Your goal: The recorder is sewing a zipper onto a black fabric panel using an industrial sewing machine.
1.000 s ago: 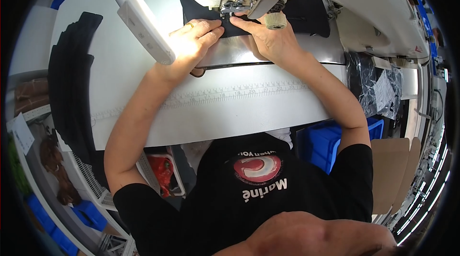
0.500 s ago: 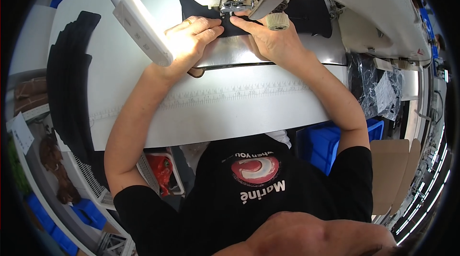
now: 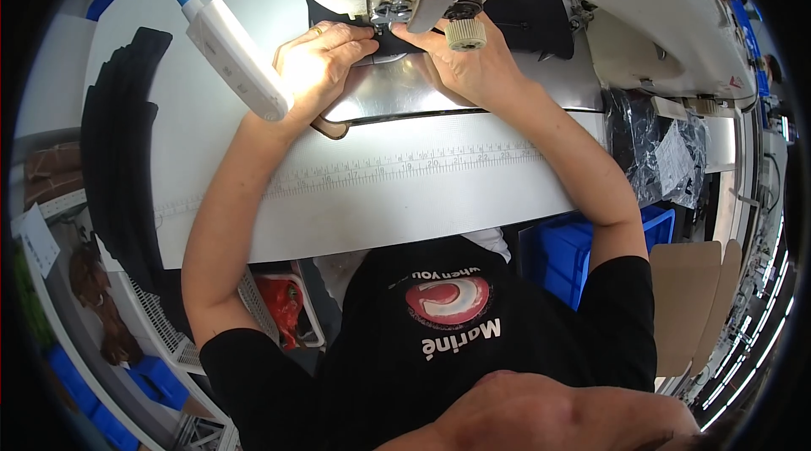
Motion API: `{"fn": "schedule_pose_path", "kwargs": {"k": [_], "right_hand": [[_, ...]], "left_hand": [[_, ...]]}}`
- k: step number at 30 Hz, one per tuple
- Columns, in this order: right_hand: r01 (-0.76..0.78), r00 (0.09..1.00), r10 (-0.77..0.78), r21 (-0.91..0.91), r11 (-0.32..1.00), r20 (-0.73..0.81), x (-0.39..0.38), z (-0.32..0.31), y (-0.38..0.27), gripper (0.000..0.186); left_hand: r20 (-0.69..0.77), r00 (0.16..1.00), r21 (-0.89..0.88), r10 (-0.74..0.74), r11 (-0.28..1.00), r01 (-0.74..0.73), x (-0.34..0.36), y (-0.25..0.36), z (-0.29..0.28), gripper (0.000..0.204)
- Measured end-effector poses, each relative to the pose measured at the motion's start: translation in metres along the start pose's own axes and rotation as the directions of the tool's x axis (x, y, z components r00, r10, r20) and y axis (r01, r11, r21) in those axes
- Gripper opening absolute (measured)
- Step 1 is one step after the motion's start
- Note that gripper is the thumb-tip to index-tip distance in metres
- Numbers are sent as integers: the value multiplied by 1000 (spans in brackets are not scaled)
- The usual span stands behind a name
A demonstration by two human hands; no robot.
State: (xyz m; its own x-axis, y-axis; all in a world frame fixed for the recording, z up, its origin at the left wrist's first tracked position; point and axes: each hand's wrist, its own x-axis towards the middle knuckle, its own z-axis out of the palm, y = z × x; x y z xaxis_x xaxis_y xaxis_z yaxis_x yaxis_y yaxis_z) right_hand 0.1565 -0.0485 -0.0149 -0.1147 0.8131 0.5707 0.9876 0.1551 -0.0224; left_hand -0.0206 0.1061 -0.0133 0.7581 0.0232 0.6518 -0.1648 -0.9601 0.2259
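**Under the Presser Foot: Black Fabric, Hand Placement and Markings**

At the sewing machine [image 3: 625,20], the black fabric [image 3: 394,44] lies at the presser foot [image 3: 390,13], its near edge over the shiny metal plate [image 3: 384,95] set in the white desk [image 3: 405,219].

Grip, left hand [image 3: 314,64]: not clenched; fingers extended and laid flat on the fabric, tips just left of the foot. Grip, right hand [image 3: 475,64]: index finger reaching to the right side of the foot; the other fingers are partly hidden behind the ribbed knob [image 3: 465,35], so whether they pinch the cloth cannot be told.

Handling (judged): light, soft and limp, not fragile, but liable to slide on the polished plate. Hold flat with fingertips on both sides of the foot, clear of the needle area; avoid bunching.

Markings: a numbered ruler scale [image 3: 405,168] runs along the desk. The black shirt [image 3: 541,341] carries white lettering, inverted in this view, around a red-and-white emblem. Small grey symbols mark the white lamp [image 3: 236,58]. A white label [image 3: 673,160] shows on the plastic-wrapped package [image 3: 634,143]; its print is too small to read.
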Motion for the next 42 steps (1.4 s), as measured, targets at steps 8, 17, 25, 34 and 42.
{"fn": "schedule_pose_path", "kwargs": {"k": [8, 17, 25, 34, 42], "right_hand": [[-80, 976, 43, 169, 982, 215, -6, -38, 13, 29], [105, 994, -90, -331, 938, 61, -29, -120, 35, 21], [141, 939, -195, 202, 969, 282, -36, -111, -115, 35], [-109, 923, -137, 587, 802, 359, -22, -95, -89, 43], [-132, 983, 105, 192, 972, 148, -6, -39, -24, 21]], "left_hand": [[29, 996, 75, -88, 994, 85, -1, 2, 3, 22], [146, 989, 369, -27, 929, -29, -3, 11, -13, 25], [157, 977, -32, -144, 988, 151, -23, 37, -28, 42], [121, 966, -170, -229, 954, 247, -23, 44, -11, 34], [143, 936, -171, -322, 923, 344, -16, 48, -11, 42]]}}
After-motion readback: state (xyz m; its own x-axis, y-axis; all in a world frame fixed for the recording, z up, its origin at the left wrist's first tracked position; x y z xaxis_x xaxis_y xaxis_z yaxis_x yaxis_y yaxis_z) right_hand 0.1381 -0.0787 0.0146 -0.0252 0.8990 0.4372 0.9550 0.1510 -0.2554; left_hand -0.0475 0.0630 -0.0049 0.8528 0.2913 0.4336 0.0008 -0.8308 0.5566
